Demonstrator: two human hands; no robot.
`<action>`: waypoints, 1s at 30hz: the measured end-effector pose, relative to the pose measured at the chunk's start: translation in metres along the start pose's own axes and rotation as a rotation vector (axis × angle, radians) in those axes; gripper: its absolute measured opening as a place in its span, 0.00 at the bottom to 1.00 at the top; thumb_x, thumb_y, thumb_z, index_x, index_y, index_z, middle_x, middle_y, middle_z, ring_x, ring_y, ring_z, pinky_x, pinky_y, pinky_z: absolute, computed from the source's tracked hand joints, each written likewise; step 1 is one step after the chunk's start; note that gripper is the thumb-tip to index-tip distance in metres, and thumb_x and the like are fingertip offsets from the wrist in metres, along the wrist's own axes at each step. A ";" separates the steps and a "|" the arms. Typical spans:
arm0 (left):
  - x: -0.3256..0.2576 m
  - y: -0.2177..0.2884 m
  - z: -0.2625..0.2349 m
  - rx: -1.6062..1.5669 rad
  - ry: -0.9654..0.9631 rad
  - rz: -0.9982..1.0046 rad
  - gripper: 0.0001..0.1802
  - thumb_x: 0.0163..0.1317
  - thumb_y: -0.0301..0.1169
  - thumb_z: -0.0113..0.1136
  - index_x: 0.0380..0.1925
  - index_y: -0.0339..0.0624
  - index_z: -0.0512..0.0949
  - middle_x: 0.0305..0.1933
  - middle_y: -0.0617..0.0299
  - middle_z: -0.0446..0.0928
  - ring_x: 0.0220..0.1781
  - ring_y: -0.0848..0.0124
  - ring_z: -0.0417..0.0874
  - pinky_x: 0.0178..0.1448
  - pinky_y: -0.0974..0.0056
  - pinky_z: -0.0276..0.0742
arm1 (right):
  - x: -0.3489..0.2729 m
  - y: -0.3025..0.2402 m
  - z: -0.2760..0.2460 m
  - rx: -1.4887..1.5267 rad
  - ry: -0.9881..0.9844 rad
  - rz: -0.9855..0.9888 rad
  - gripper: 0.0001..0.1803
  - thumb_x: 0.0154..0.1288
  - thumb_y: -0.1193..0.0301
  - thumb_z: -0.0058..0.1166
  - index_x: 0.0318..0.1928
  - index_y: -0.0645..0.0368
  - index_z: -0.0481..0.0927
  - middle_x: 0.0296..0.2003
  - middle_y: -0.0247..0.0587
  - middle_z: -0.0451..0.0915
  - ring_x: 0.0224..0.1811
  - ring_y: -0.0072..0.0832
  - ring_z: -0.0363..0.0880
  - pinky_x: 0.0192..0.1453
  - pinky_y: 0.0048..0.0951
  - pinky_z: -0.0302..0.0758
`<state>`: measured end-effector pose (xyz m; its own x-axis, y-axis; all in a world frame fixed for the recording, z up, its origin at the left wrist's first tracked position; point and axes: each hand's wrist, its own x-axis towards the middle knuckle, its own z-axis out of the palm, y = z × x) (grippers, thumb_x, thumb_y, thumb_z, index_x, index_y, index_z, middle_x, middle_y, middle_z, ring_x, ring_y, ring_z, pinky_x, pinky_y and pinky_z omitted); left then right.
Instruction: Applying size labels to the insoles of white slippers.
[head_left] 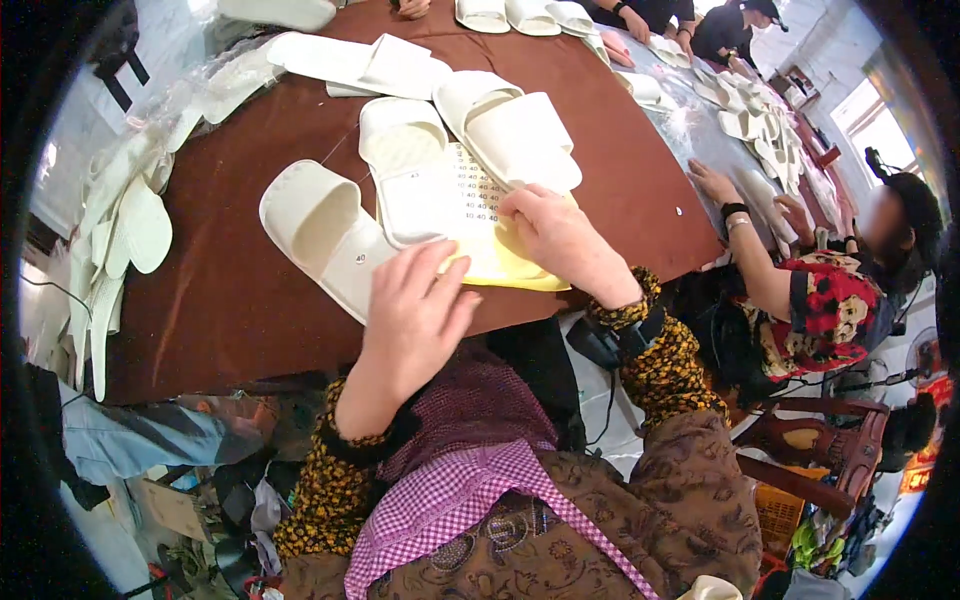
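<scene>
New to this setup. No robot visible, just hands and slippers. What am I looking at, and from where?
Right, no machine: these are one person's bare hands. The single picture comes from a wide fisheye camera on that person's head, looking down, so straight edges bend near the rim.

On the brown table lie pale slippers; nearest are a left slipper, a middle slipper and a right slipper. Among them is a printed sheet with a yellow near end.

The right hand has its fingertips at the sheet; the left hand is by its near-left corner. Whether either has a firm grip is unclear.

A co-worker sits at right.
</scene>
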<state>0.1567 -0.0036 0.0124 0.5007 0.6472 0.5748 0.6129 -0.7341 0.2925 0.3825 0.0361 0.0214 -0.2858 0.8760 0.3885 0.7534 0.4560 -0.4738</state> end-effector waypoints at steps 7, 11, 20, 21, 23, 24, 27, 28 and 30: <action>0.017 0.007 0.031 0.075 -0.125 0.036 0.27 0.55 0.39 0.66 0.51 0.34 0.75 0.60 0.53 0.72 0.59 0.57 0.70 0.61 0.54 0.65 | -0.002 0.002 0.023 -0.136 0.125 0.002 0.06 0.63 0.75 0.51 0.40 0.59 0.78 0.42 0.48 0.78 0.48 0.47 0.77 0.49 0.43 0.76; 0.013 0.005 0.032 0.111 -0.126 0.044 0.28 0.54 0.41 0.66 0.51 0.36 0.76 0.60 0.55 0.72 0.56 0.59 0.71 0.59 0.55 0.66 | -0.005 0.002 0.028 -0.194 0.105 -0.004 0.11 0.59 0.75 0.54 0.44 0.59 0.77 0.44 0.50 0.77 0.49 0.48 0.76 0.51 0.44 0.75; 0.013 0.006 0.032 0.114 -0.138 0.028 0.27 0.54 0.42 0.66 0.50 0.37 0.77 0.59 0.56 0.73 0.55 0.61 0.71 0.58 0.55 0.65 | -0.003 0.000 0.031 -0.229 0.140 -0.026 0.13 0.55 0.74 0.56 0.43 0.59 0.75 0.40 0.48 0.76 0.45 0.46 0.77 0.47 0.42 0.76; 0.013 0.006 0.031 0.115 -0.141 0.022 0.27 0.54 0.42 0.66 0.50 0.37 0.77 0.59 0.56 0.73 0.55 0.61 0.71 0.58 0.55 0.65 | -0.003 -0.001 0.031 -0.235 0.130 -0.011 0.13 0.55 0.74 0.56 0.42 0.59 0.75 0.40 0.47 0.76 0.44 0.46 0.77 0.47 0.42 0.76; 0.013 0.006 0.031 0.117 -0.143 0.029 0.27 0.54 0.42 0.66 0.50 0.37 0.77 0.59 0.56 0.73 0.55 0.61 0.71 0.58 0.55 0.65 | -0.002 -0.002 0.031 -0.234 0.137 -0.014 0.12 0.55 0.74 0.56 0.42 0.59 0.75 0.39 0.47 0.76 0.44 0.45 0.77 0.46 0.43 0.76; 0.013 0.006 0.031 0.120 -0.142 0.028 0.27 0.54 0.42 0.66 0.50 0.37 0.77 0.59 0.56 0.73 0.55 0.61 0.71 0.58 0.55 0.65 | -0.001 -0.002 0.032 -0.236 0.137 -0.005 0.12 0.55 0.74 0.56 0.41 0.59 0.75 0.38 0.46 0.76 0.44 0.45 0.77 0.46 0.43 0.76; 0.013 0.006 0.031 0.112 -0.142 0.027 0.27 0.54 0.42 0.66 0.50 0.37 0.77 0.59 0.56 0.73 0.55 0.61 0.71 0.59 0.55 0.65 | -0.001 -0.003 0.032 -0.246 0.133 0.002 0.10 0.55 0.74 0.56 0.39 0.58 0.74 0.38 0.46 0.76 0.43 0.45 0.77 0.45 0.42 0.76; 0.013 0.006 0.032 0.112 -0.140 0.027 0.27 0.54 0.42 0.66 0.50 0.37 0.77 0.58 0.56 0.73 0.55 0.61 0.71 0.58 0.55 0.65 | -0.001 -0.004 0.032 -0.245 0.132 0.002 0.10 0.55 0.74 0.56 0.39 0.58 0.74 0.38 0.46 0.76 0.43 0.45 0.77 0.45 0.42 0.76; 0.013 0.005 0.032 0.113 -0.140 0.027 0.26 0.54 0.42 0.66 0.49 0.37 0.77 0.58 0.56 0.73 0.54 0.61 0.71 0.58 0.55 0.65 | -0.002 -0.004 0.032 -0.265 0.123 -0.001 0.09 0.56 0.74 0.56 0.39 0.58 0.74 0.38 0.45 0.76 0.42 0.44 0.78 0.44 0.42 0.75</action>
<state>0.1863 0.0076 -0.0033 0.5934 0.6554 0.4673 0.6585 -0.7291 0.1864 0.3617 0.0375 -0.0029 -0.2251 0.8425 0.4894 0.8862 0.3858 -0.2565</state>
